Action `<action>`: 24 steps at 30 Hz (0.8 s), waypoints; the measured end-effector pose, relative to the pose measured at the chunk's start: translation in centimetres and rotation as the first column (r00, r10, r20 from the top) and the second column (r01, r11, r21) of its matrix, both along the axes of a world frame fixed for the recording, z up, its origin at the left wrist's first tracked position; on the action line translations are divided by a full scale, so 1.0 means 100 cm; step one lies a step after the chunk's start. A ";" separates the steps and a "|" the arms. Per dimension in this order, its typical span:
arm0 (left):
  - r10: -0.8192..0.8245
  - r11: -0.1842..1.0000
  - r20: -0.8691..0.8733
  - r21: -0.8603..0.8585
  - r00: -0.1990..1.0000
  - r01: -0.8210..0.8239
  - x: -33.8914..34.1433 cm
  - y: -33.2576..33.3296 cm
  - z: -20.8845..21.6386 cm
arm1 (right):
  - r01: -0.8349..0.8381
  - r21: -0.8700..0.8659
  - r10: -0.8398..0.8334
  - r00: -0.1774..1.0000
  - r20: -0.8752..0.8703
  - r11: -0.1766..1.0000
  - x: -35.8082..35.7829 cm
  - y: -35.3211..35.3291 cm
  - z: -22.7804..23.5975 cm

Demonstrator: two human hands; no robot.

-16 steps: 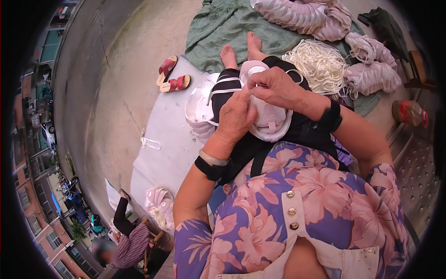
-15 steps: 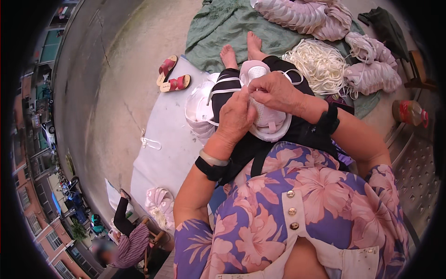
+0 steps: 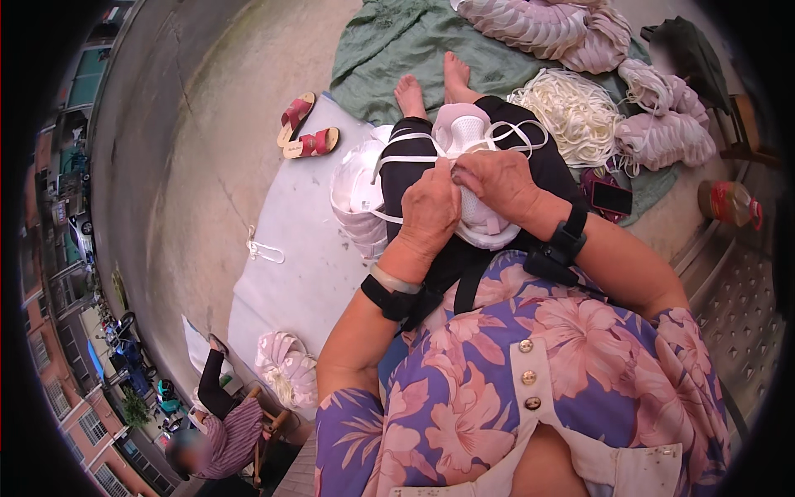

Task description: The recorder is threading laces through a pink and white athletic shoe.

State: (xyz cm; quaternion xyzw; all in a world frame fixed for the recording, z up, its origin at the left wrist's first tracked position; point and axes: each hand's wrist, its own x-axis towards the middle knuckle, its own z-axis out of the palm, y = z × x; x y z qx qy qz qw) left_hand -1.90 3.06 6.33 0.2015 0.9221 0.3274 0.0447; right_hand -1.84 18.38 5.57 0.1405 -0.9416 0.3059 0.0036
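Note:
On my lap lies a pale pink and white sneaker (image 3: pixel 490 234), its perforated tongue turned toward my feet. A white shoelace (image 3: pixel 407 159) runs from it, with one length looping out to the left and another to the right. My left hand (image 3: pixel 427 207) pinches the lace at the shoe's left eyelet edge. Close beside it, almost touching, my right hand (image 3: pixel 503 182) is closed over the lacing area, fingertips on the lace. The fingers hide the eyelets between them. Left of my leg stands a stack of pale pink shoe pieces (image 3: pixel 356 195).
A heap of white laces (image 3: pixel 567 116) lies right of my legs, near bundles of pink shoe pieces (image 3: pixel 662 137) on a green cloth (image 3: pixel 389 50). A phone (image 3: pixel 611 197), a bottle (image 3: pixel 725 202) and red sandals (image 3: pixel 310 142) lie around. Another person (image 3: pixel 232 435) sits at lower left.
My hands have shifted slightly toward my body and lower on the shoe, uncovering more of the tongue. The lace loop on the right now stands wider. The phone has come into view past my right arm.

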 end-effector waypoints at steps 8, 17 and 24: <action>-0.012 0.997 0.001 0.079 1.000 0.012 -0.005 -0.002 -0.005 | 0.084 -0.054 -0.085 0.996 -0.023 0.995 0.000 -0.012 -0.001; 0.037 0.984 -0.090 0.177 0.995 -0.020 -0.005 0.000 -0.013 | 0.236 -0.052 -0.237 0.972 -0.003 0.970 0.002 -0.027 -0.011; 0.118 0.964 -0.059 0.246 0.991 -0.100 -0.008 0.000 -0.018 | 0.180 0.004 -0.179 0.980 -0.085 0.984 -0.007 -0.021 -0.011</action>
